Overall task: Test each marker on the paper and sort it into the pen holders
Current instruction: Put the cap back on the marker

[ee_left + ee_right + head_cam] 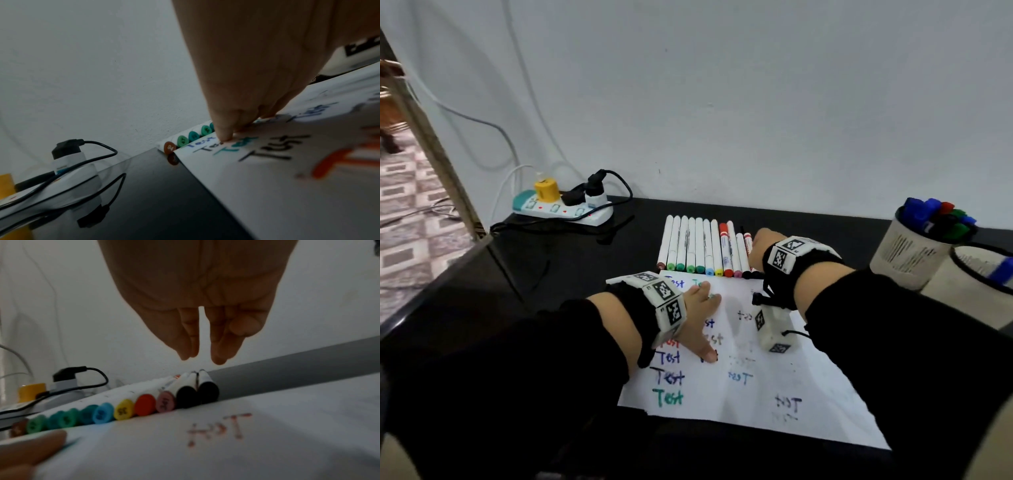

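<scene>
The step in hand appears to be selection of the next marker for testing. The right hand (pixel 197 308) hangs above the far end of the row of white-barrelled markers with coloured caps (pixel 698 248), fingers straight and slightly parted, holding nothing; its fingertips (pixel 218 360) sit just over the two black-capped markers (pixel 197 394) without touching them. The left hand (pixel 697 317) lies flat with fingers extended, pressing down the white sheet of paper bearing repeated "Test" marks (pixel 756 387) on the black worktop (pixel 571 274). In my judgement the next move calls for closing thumb and fingers on one black-capped marker, lifting it clear of its neighbours and uncapping it. To the right of the right hand, a pale cylindrical pen holder (pixel 904 253) contains several blue, red and green capped markers. Touching it or nearly so, a second pale holder with a dark rim (pixel 969 270) shows one blue-capped marker.
</scene>
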The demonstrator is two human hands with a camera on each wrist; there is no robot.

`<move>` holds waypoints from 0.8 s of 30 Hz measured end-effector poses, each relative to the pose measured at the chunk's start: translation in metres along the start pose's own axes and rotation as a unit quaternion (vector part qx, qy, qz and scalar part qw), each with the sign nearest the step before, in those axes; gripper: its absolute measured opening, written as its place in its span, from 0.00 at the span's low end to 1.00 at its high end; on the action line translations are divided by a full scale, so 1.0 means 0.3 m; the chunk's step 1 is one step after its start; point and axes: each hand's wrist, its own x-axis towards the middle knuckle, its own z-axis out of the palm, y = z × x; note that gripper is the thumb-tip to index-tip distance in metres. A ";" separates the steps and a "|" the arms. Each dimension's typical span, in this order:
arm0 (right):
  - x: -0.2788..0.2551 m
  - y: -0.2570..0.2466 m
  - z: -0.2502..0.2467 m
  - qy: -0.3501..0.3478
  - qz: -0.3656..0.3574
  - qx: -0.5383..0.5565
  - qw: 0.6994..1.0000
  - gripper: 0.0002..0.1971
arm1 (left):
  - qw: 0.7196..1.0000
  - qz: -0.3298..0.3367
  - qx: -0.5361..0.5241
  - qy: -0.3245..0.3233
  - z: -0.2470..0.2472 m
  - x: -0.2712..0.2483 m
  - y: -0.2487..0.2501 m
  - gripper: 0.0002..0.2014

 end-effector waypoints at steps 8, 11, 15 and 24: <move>0.110 0.006 0.043 -0.047 0.032 -0.073 0.996 0.09 | 1.000 -0.002 0.010 -0.014 0.005 0.011 -0.004 0.51; 0.070 0.012 0.026 -0.041 0.034 -0.056 0.997 0.09 | 1.000 0.000 0.008 -0.013 0.011 0.015 -0.007 0.51; -0.049 0.030 -0.020 -0.007 0.050 0.028 0.998 0.09 | 1.000 -0.001 0.003 -0.010 0.016 0.017 -0.012 0.52; -0.131 0.112 -0.095 0.027 0.069 0.173 0.982 0.08 | 1.000 -0.023 -0.013 -0.005 -0.010 -0.017 0.010 0.50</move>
